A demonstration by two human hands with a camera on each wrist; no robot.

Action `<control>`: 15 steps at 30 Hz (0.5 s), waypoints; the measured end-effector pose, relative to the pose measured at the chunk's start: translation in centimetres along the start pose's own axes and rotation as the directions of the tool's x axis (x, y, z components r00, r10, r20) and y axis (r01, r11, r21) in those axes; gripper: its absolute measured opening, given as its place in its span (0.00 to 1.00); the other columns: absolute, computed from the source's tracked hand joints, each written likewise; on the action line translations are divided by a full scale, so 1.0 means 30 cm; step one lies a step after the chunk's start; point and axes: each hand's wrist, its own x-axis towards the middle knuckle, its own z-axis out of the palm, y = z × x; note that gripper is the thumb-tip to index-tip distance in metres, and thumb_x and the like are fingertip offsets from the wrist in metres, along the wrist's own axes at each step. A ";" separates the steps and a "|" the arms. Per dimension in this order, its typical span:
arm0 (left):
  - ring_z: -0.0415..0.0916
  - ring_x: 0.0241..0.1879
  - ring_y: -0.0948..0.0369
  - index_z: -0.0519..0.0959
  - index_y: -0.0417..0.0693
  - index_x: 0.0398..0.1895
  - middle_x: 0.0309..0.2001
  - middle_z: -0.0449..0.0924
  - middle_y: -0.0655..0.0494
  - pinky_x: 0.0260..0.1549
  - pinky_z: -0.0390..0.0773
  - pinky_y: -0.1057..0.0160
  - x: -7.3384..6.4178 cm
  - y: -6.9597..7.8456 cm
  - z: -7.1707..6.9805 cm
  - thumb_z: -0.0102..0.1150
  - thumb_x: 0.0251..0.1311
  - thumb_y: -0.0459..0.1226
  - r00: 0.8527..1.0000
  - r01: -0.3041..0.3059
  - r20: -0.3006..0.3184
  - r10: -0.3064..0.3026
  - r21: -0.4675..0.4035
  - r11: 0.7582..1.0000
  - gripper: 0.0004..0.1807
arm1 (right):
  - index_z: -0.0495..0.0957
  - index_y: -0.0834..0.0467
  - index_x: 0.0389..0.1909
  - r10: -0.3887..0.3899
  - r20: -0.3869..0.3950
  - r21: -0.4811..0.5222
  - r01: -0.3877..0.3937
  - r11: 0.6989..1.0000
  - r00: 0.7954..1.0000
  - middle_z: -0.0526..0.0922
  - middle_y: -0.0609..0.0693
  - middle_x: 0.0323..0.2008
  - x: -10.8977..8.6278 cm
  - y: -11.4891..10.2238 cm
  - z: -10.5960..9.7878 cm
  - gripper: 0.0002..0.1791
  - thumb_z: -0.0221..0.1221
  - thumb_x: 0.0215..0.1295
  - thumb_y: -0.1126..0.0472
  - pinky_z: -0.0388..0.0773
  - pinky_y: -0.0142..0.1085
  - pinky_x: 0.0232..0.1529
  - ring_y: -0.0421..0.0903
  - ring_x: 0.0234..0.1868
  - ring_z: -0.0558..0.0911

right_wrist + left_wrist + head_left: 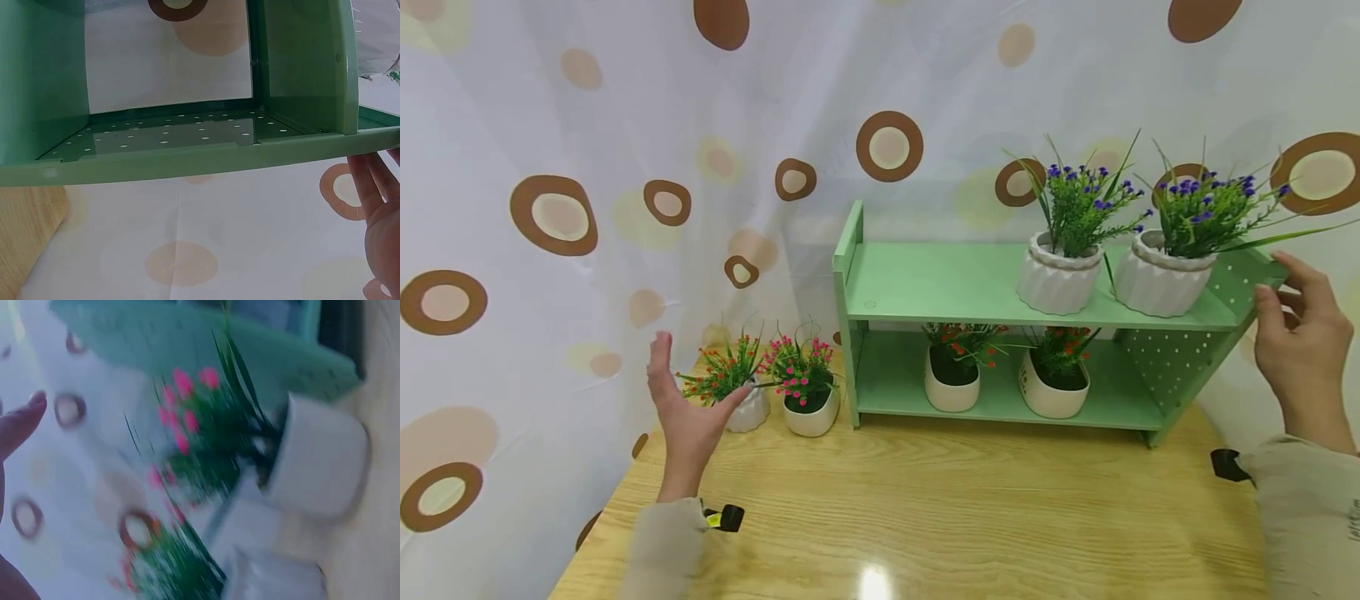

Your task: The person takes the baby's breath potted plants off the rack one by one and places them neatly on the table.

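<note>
My left hand [688, 417], thumb and fingers spread wide, is beside a fluted white pot with orange-red flowers [748, 410]. A smooth white pot with pink flowers [812, 414] stands just right of it on the table; both pots appear blurred in the left wrist view. My right hand [1303, 333] grips the upper front corner of the green shelf [936, 279] at its right side panel, fingers bent in the head view. In the right wrist view, fingertips [357, 164] meet the panel's edge from outside. Two fluted white pots with purple flowers, a left one [1060, 279] and a right one [1165, 279], stand on the top board.
The lower board holds two white pots with red flowers, one left [953, 392] and one right [1054, 394]. Under the shelf lies a wooden table [970, 508]. A white curtain with brown circles [925, 75] hangs behind and at the left.
</note>
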 end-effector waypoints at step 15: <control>0.56 0.79 0.55 0.56 0.51 0.82 0.79 0.59 0.50 0.77 0.59 0.48 0.023 0.434 0.496 0.84 0.47 0.37 0.898 -0.318 0.224 0.379 -0.265 0.910 0.60 | 0.61 0.29 0.77 0.007 0.003 -0.003 -0.007 1.000 1.000 0.71 0.48 0.74 -0.004 -0.008 0.001 0.26 0.45 0.84 0.50 0.67 0.19 0.66 0.26 0.65 0.70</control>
